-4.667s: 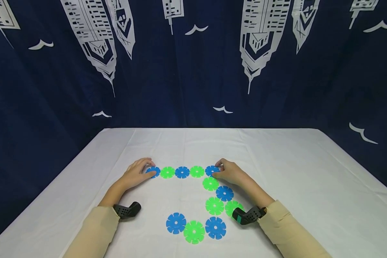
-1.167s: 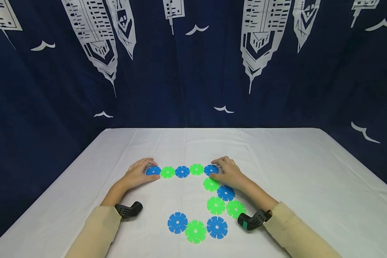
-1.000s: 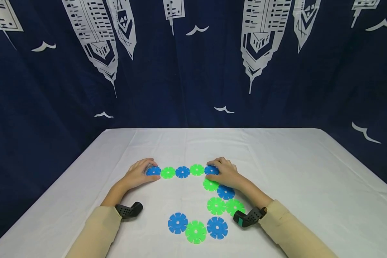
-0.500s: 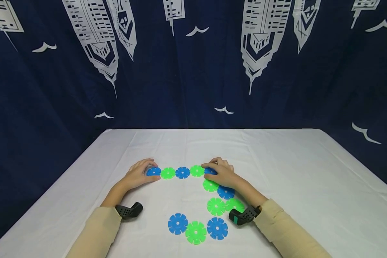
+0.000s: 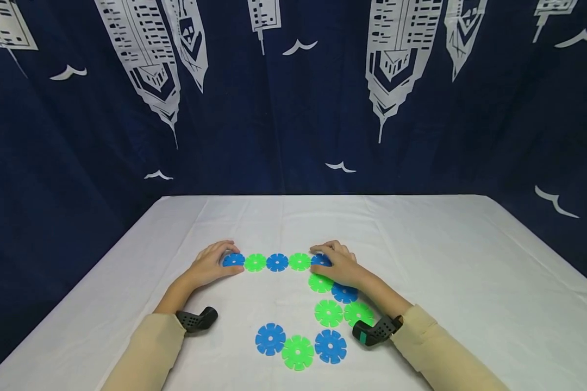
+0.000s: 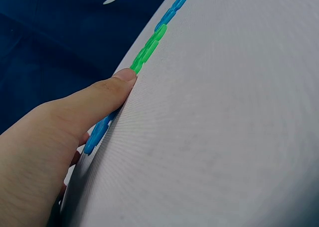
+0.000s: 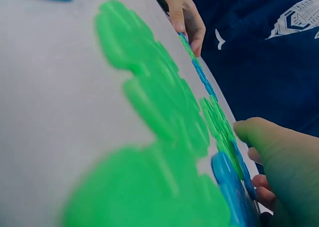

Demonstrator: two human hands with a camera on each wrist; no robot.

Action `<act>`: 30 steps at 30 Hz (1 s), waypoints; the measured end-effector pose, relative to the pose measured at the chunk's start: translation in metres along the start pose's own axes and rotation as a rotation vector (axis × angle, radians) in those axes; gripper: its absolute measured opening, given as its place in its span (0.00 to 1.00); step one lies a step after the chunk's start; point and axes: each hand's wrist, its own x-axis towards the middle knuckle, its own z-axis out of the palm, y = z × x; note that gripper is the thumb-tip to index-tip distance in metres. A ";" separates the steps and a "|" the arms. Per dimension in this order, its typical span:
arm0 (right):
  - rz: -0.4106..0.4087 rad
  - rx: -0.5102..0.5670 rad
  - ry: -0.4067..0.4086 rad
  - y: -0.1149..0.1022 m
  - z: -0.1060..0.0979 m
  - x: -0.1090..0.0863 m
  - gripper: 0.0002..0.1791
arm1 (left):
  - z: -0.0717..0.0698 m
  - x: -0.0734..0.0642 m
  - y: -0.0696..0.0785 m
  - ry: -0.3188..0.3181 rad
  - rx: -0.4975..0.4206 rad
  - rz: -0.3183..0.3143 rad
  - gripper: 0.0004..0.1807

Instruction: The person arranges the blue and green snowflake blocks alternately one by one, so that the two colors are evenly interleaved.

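Observation:
Notched plastic interlocking discs, blue and green, lie flat on a white-covered table. In the head view, my left hand (image 5: 206, 266) holds the blue disc (image 5: 233, 259) at the left end of the far row between thumb and fingers. At the row's right end, my right hand (image 5: 342, 266) has thumb and fingers around another blue disc (image 5: 320, 260), partly covered. Between them lie a green disc (image 5: 255, 263), a blue disc (image 5: 277, 263) and another green disc (image 5: 300, 262). The left thumb (image 6: 112, 90) covers part of its disc in the left wrist view.
Below the right hand, a green disc (image 5: 320, 283) and a blue disc (image 5: 344, 294) lead down to two green discs (image 5: 329, 313). Nearer me, a green disc (image 5: 298, 353) sits between two blue ones (image 5: 330, 346). A dark blue patterned curtain (image 5: 283, 119) hangs behind the table.
My right hand shifted left along its blue disc, then slightly back right. The row's right end has come a little nearer, so the row is straighter. My left hand has stayed put.

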 end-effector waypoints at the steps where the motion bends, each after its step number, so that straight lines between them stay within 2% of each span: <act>1: 0.006 0.021 0.002 0.001 -0.001 -0.001 0.28 | 0.000 0.000 0.000 0.000 -0.002 0.003 0.26; 7: 0.020 0.180 0.061 0.004 -0.001 -0.016 0.30 | -0.001 0.001 -0.001 0.006 -0.002 0.013 0.26; 11: 0.020 0.244 0.112 0.003 0.001 -0.024 0.24 | -0.004 0.000 -0.001 0.006 0.002 0.014 0.26; 17: -0.003 0.224 0.152 -0.001 0.005 -0.032 0.15 | -0.006 0.000 -0.001 0.015 -0.011 0.017 0.26; 30: -0.066 0.156 0.068 0.000 0.007 -0.046 0.09 | 0.000 -0.001 -0.001 -0.009 -0.018 0.005 0.26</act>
